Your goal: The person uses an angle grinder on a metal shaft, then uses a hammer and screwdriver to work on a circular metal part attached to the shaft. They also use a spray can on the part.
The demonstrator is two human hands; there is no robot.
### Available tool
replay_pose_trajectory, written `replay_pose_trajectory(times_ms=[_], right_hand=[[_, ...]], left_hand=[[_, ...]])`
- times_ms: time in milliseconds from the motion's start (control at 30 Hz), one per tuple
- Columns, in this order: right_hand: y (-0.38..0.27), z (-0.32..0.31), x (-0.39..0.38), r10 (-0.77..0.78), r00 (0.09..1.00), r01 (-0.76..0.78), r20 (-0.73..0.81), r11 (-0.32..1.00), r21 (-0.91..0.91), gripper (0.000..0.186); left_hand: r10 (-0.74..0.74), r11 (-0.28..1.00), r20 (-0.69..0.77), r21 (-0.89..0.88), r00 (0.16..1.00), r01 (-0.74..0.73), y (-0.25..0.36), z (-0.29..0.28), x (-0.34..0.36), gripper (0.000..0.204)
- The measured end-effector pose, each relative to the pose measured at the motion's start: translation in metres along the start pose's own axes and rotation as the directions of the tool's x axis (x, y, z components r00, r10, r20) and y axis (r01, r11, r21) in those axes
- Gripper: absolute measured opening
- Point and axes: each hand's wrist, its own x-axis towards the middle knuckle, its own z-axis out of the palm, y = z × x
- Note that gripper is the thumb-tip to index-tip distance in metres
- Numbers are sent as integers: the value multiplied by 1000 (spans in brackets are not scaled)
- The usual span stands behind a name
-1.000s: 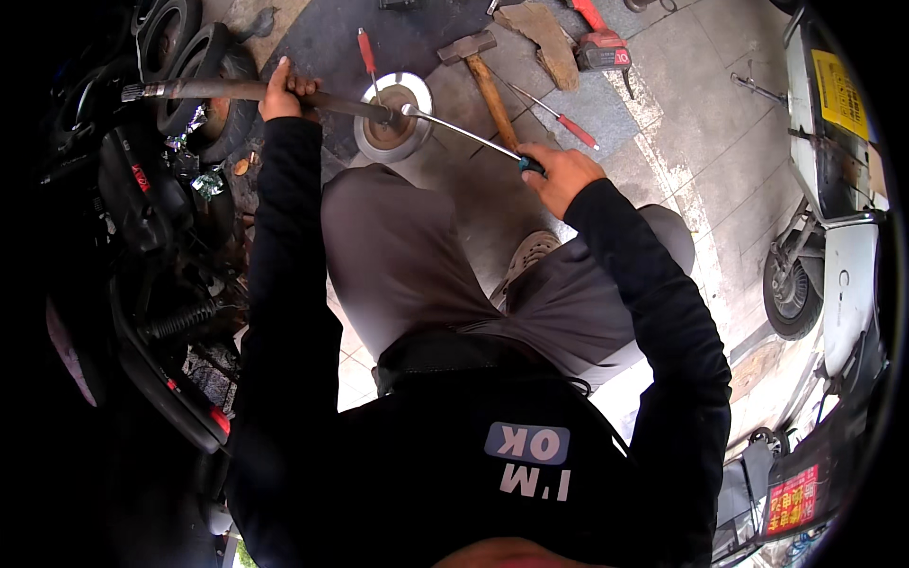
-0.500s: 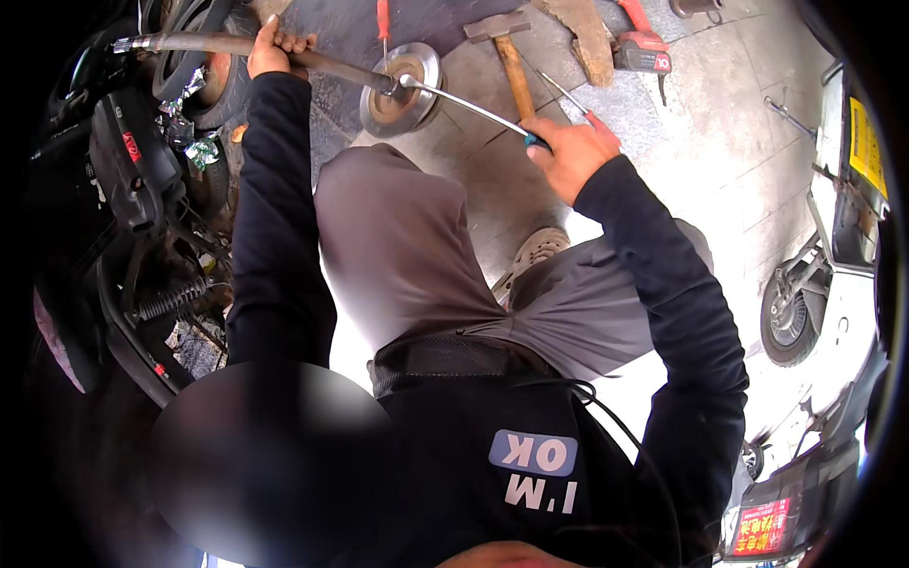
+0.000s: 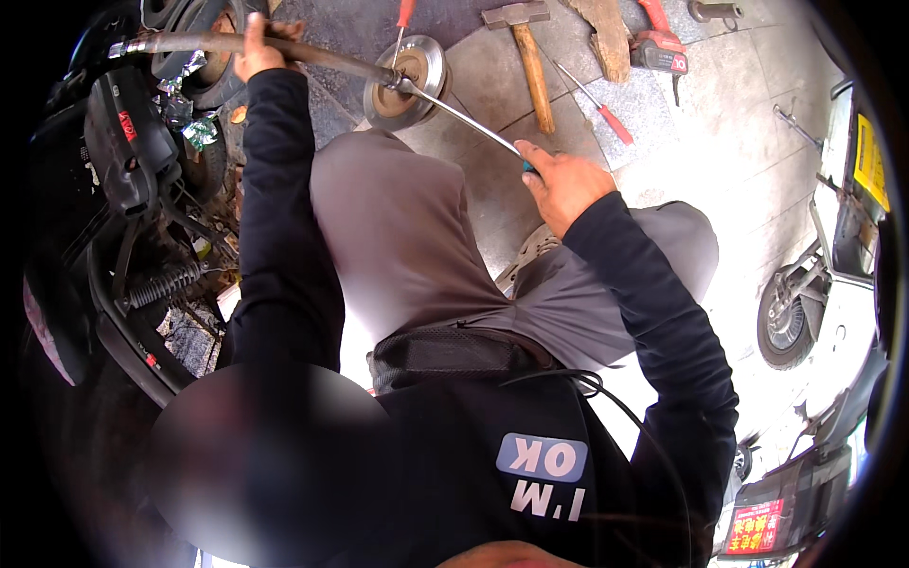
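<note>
My left hand (image 3: pixel 258 55) is closed around a long, worn metal shaft (image 3: pixel 346 62), lying diagonally with its right end at the middle of a round metal disc (image 3: pixel 434 68). My right hand (image 3: pixel 566 185) grips the teal handle of a long chrome bar tool (image 3: pixel 466 117), whose far end touches the shaft's end over the disc. A red-handled screwdriver (image 3: pixel 405 13) stands at the disc's back edge. Right of the disc lie a wooden-handled hammer (image 3: pixel 532 78) and a second red-handled screwdriver (image 3: pixel 614 123) on the paving.
Tyres (image 3: pixel 204 71), crumpled foil and black scooter parts (image 3: pixel 133 151) crowd the left. A piece of wood (image 3: pixel 611 52), a red cordless power tool (image 3: pixel 660 49) and a metal fitting (image 3: pixel 710 11) lie at the back right. A white scooter (image 3: pixel 833 275) with a wheel (image 3: pixel 786 322) is at the right.
The view has shifted, so the floor items sit higher and farther right. My right hand and the tool's handle have come closer to my body; both hands keep their grips.
</note>
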Motion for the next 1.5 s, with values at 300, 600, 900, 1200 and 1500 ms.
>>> replay_pose_trajectory(times_ms=[300, 600, 900, 1200, 1500], right_hand=[[0, 30, -9, 15, 1000, -15, -2, 975, -220, 49], [12, 35, -4, 55, 997, -56, 50, 998, 16, 50], [24, 50, 9, 78, 984, -124, 160, 943, 308, 43], [-3, 35, 4, 195, 965, -233, 176, 946, 227, 43], [-1, 36, 4, 302, 939, -317, 161, 945, 77, 43]], left_hand=[[-36, 999, -168, -5, 985, 36, 21, -3, 16, 30], [46, 997, -184, 71, 982, -34, 14, 2, 15, 27], [52, 998, -188, 36, 981, -46, 16, 7, 10, 25], [66, 993, -233, 106, 970, -42, 20, 6, 4, 26], [35, 996, -191, 85, 981, -19, 21, 10, -5, 26]])
